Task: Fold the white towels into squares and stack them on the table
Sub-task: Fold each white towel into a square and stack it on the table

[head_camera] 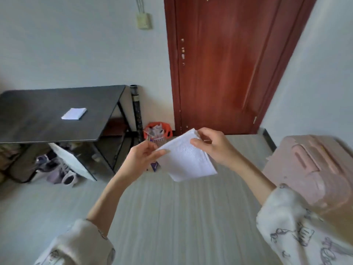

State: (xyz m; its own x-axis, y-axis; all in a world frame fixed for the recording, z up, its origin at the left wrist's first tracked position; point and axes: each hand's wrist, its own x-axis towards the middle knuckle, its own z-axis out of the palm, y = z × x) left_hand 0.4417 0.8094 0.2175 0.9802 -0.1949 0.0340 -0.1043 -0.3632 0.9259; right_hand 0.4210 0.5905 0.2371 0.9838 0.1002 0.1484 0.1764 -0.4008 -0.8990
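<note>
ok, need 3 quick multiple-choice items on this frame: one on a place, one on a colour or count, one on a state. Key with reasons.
1. Where does the folded towel stack lie?
A. on the dark table
B. on the floor
C. on the pink suitcase

2. What colour is the door?
A. white
B. reddish brown
C. grey

3. How is the towel in the air held?
A. by one hand only
B. by both hands
C. draped over a forearm

Key:
1 A: the folded towel stack sits on the table, left of the hands.
2 B: the door is reddish-brown wood.
3 B: the left hand and the right hand each pinch an edge of the towel, which hangs above the floor.
</note>
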